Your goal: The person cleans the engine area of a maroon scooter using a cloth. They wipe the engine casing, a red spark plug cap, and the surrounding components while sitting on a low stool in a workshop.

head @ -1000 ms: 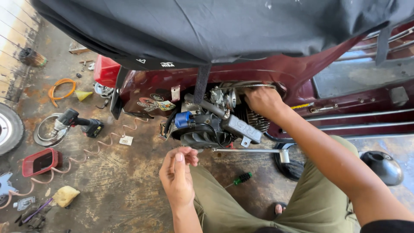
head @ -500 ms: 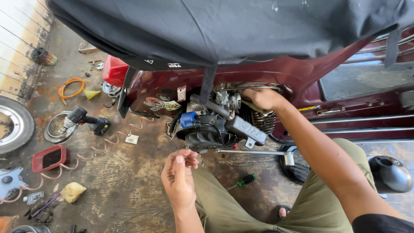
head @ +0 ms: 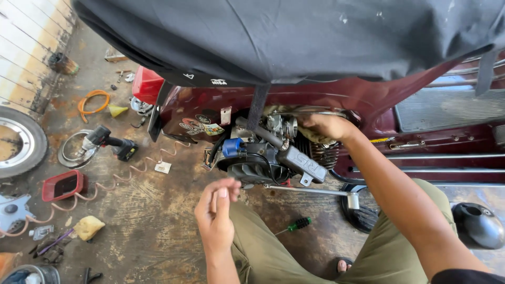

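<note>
A maroon scooter (head: 368, 100) stands under a black seat cover (head: 294, 37), its side engine (head: 263, 155) exposed. My right hand (head: 329, 126) reaches into the engine bay by the carburettor (head: 279, 126) and closes on a beige rag (head: 315, 138) against the cylinder fins. My left hand (head: 215, 210) hovers just in front of the black fan housing, apart from it. Its thumb and fingertips are pinched together, and nothing shows between them. A chrome kick lever (head: 310, 190) sticks out below the engine.
A green-handled screwdriver (head: 297, 225) lies by my knee. A cordless drill (head: 110, 142), red tray (head: 63, 185), coiled hose (head: 121, 176), orange cable (head: 94, 102), yellow cloth (head: 88, 227) and a wheel (head: 18, 142) lie on the stained floor at left. A black cover (head: 478, 223) sits at right.
My right hand has stayed at the engine, shifting slightly over the rag. My left hand has stayed pinched and come a little closer to the fan housing.
</note>
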